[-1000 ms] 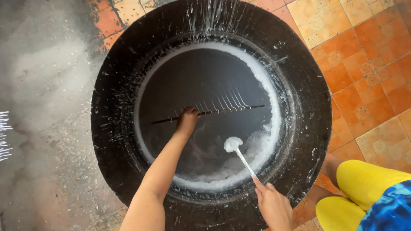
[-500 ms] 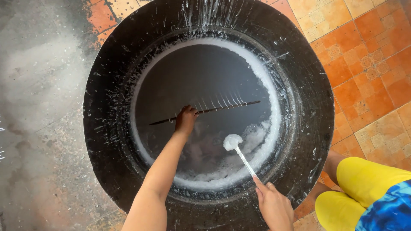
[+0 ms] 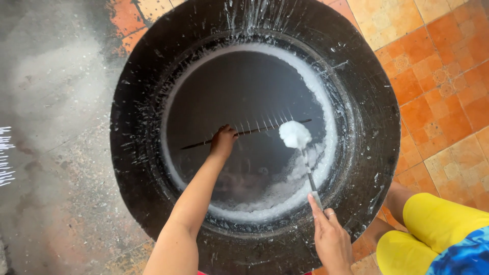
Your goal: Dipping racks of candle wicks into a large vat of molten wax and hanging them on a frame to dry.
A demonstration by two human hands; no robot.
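Black and glistening, a large round vat [image 3: 377, 132] fills the head view, its wide sloping rim spattered with white drips and its dark liquid ringed with white foam [image 3: 285, 196] along the near and right edges. The left hand [image 3: 223, 141] reaches deep into the opening on a straight, outstretched arm, its fingers curled shut around a thin dark rod [image 3: 196, 144] that spans the liquid from left to right, slightly tilted up at the right. A row of fine pale strands [image 3: 265, 124] stands up from the rod's right half. The right hand [image 3: 331, 239] sits at the near rim, with its forefinger laid along the handle and the other fingers closed around the end of a slim metal-handled scoop [image 3: 308, 175]; a ring shows on 1 finger. The scoop's head, raised just above the rod's right end, carries a rounded lump of white froth [image 3: 295, 134].

The vat stands on a floor of worn orange patterned tiles [image 3: 438, 76] to the right and stained grey concrete [image 3: 46, 102] to the left. At the lower right, the person's bent knee in yellow shorts [image 3: 438, 216] with a blue patterned cloth [image 3: 466, 252] lies just beside the vat's wall. At the far left edge, a short row of white strands [image 3: 6, 155] shows against the concrete.
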